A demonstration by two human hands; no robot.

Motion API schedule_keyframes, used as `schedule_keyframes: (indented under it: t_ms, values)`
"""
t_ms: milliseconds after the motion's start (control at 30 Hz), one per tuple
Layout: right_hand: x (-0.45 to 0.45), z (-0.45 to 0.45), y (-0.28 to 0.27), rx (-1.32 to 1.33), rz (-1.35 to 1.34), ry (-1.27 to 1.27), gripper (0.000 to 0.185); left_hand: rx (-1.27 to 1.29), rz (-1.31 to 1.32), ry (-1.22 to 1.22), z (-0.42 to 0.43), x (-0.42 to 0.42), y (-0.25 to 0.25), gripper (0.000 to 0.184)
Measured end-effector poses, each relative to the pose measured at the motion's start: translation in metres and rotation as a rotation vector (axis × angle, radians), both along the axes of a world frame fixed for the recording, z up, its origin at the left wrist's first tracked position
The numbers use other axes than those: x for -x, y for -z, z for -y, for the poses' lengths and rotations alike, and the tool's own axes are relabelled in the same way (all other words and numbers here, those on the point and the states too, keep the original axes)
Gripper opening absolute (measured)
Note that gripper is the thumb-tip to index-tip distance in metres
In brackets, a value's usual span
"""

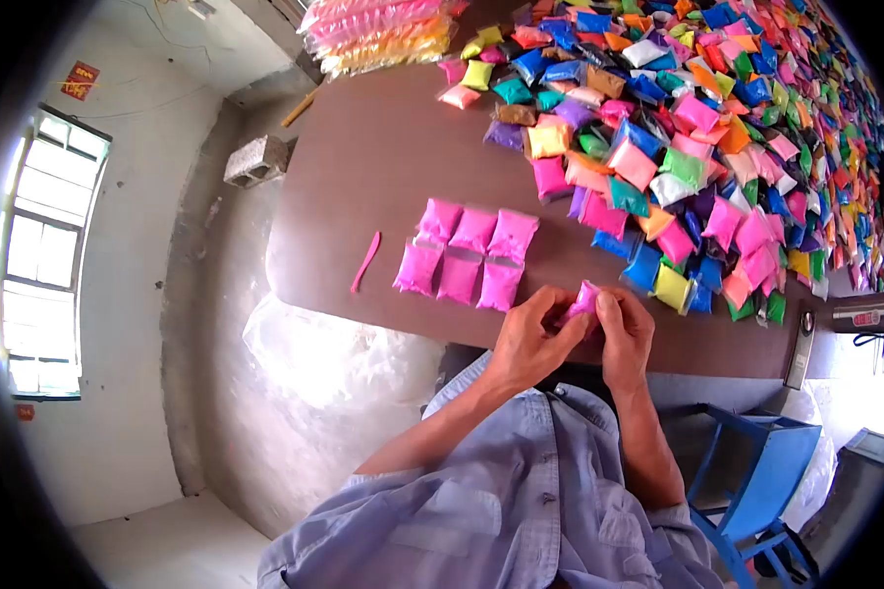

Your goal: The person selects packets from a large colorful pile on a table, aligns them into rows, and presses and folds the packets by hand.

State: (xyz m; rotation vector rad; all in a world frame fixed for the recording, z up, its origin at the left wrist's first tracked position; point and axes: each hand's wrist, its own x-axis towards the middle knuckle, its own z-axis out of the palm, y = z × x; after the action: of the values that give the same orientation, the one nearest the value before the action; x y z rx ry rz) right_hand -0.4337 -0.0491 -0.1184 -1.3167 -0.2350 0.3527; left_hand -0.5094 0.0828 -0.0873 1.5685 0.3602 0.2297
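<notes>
Close to the table's front edge, my left hand (538, 337) and my right hand (623, 329) meet around a small pink packet (585, 298). Both hands have their fingers closed on it, and they cover most of its lower part. Left of my hands, several pink packets (462, 279) lie side by side in two rows on the brown table (363, 147). A thin pink strip (365, 262) rests farther left of those rows. Just beyond my right hand begins a big heap of small packets (697, 172) in many colours.
Long clear bags of pink, orange and yellow packets (375, 34) lie at the table's far edge. At the right are a dark cylindrical container (862, 315) and a blue stool (764, 471). A concrete block (256, 161) and clear plastic sheeting (329, 358) are on the floor at left.
</notes>
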Motion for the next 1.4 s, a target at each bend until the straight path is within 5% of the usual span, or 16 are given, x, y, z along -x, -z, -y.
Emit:
schedule_keyframes:
  t_ms: [100,200,500,867,1167,1400]
  values:
    - [0.005,-0.002,-0.010,0.069,0.009,0.037,0.018,-0.049,0.078,-0.045,0.001,0.009,0.010,0.024]
    - [0.003,0.000,0.007,0.160,0.050,0.044,0.018,0.335,-0.154,-0.049,-0.012,0.019,0.004,0.031]
    - [0.007,-0.003,0.002,0.270,0.289,-0.006,0.021,0.019,-0.079,-0.066,-0.008,0.005,0.020,0.027]
    - [0.003,0.004,0.000,0.264,0.263,-0.065,0.015,0.122,0.015,-0.159,0.004,-0.002,0.016,0.028]
    - [0.010,-0.002,-0.002,0.324,0.359,-0.053,0.014,-0.070,0.024,-0.233,0.004,0.003,0.041,0.019]
    - [0.010,0.005,0.002,0.241,0.359,-0.040,0.010,-0.007,-0.002,-0.074,0.004,0.006,0.024,0.028]
